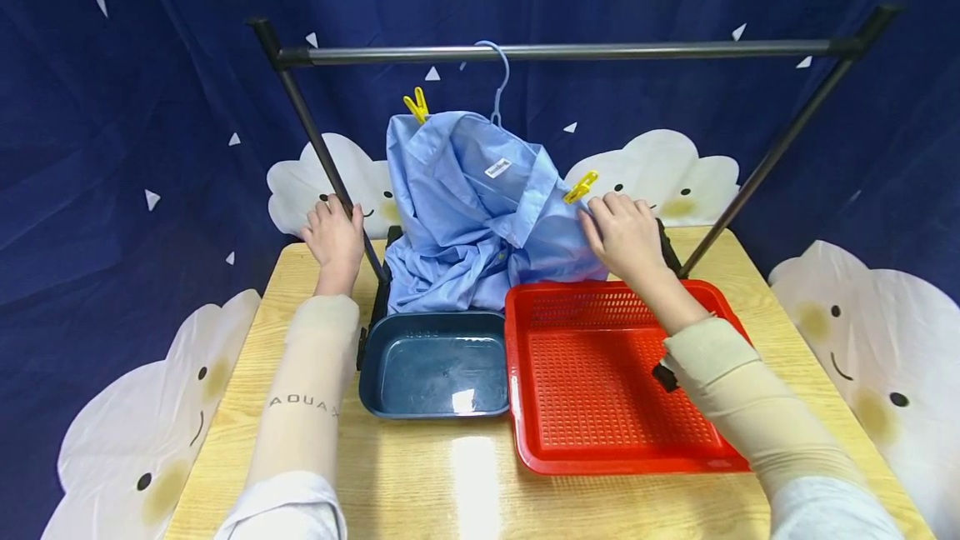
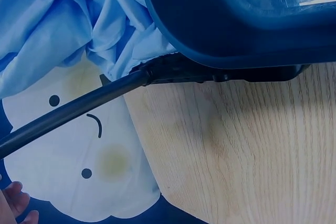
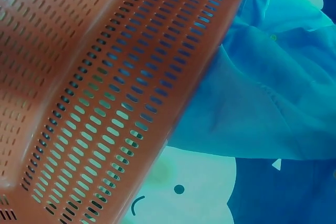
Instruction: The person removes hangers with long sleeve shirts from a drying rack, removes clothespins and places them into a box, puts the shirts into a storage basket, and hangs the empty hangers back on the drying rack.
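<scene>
A light blue collared shirt [image 1: 480, 190] hangs from a blue hanger [image 1: 501, 90] on the rack's bar, its lower part bunched on the table. One yellow clothespin [image 1: 417, 105] clips its left shoulder, and another yellow clothespin [image 1: 581, 187] is at its right shoulder. My left hand [image 1: 335, 236] is beside the rack's left pole [image 1: 318, 140], fingers loosely bent and holding nothing; the left wrist view shows its fingertips [image 2: 18, 200] apart from the pole. My right hand [image 1: 628, 238] is at the shirt's right edge, just below the clothespin, thumb overlapping the cloth, fingers loosely bent.
A dark blue basin [image 1: 435, 407] and a red perforated basket [image 1: 630, 467] stand side by side in front of the shirt on the wooden table [image 1: 420, 482]. The rack's metal bar [image 1: 637, 51] spans above, with its right pole [image 1: 780, 148] behind the basket. A dark blue curtain hangs behind.
</scene>
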A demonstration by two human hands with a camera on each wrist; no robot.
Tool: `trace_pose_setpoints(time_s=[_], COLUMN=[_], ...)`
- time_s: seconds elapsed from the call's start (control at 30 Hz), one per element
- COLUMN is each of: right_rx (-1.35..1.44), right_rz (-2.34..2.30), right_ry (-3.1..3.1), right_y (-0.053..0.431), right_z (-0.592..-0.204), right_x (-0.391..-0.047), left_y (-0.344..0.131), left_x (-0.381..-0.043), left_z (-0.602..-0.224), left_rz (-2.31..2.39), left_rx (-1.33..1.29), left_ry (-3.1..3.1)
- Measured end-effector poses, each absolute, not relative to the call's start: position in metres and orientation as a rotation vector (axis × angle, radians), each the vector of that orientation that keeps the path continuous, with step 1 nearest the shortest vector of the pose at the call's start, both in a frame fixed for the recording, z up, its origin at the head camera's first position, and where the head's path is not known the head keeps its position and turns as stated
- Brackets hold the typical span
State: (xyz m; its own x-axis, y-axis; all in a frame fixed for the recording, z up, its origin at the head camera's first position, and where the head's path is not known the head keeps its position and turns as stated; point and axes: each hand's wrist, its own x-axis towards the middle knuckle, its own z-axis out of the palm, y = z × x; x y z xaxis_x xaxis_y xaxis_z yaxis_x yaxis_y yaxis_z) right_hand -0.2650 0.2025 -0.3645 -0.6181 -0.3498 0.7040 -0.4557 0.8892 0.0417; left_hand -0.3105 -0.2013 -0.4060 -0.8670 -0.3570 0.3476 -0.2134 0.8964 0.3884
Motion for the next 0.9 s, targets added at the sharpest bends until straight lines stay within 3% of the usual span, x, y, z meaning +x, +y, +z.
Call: trace_pose_setpoints(time_s=[0.9], right_rx=[0.584], right_rz=[0.216], right_ry=[-2.187], right_y=[0.200], right_z=[-0.378], right_x=[-0.272], left_y=[-0.202], left_x=[-0.310], left_z=[-0.406], left_rz=[-0.454], left_rx=[0.442], left_ry=[-2.702])
